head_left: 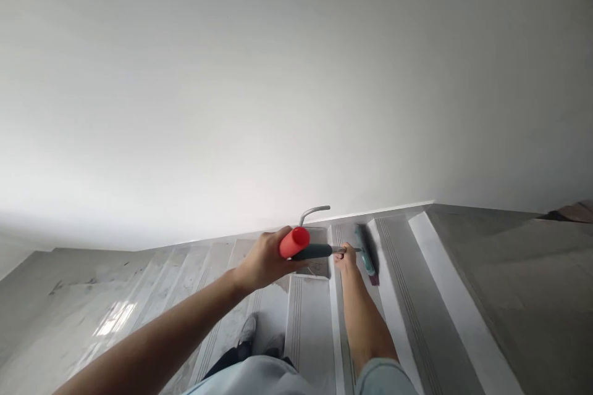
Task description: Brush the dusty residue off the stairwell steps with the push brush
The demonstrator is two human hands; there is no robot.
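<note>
A broom slants down to the stairs, its teal head with dark bristles (367,258) against a step. My right hand (346,257) is closed round its thin metal shaft, just short of the head in this view. The dark green grip (312,251) at the broom's upper end lies by my left hand (267,261). That hand is wrapped round a red handle (294,242), seen end-on, and seems to hold the green grip with it. A bent metal rod (315,211) shows beyond the red handle. Below is a grey pan-like thing (319,269), partly hidden, resembling a dustpan.
Grey stairs (312,327) with grooved tread edges run from left to right along a white wall (278,105). My shoes (248,328) stand on a step. Grey landings lie at the lower left (60,302) and right (532,284).
</note>
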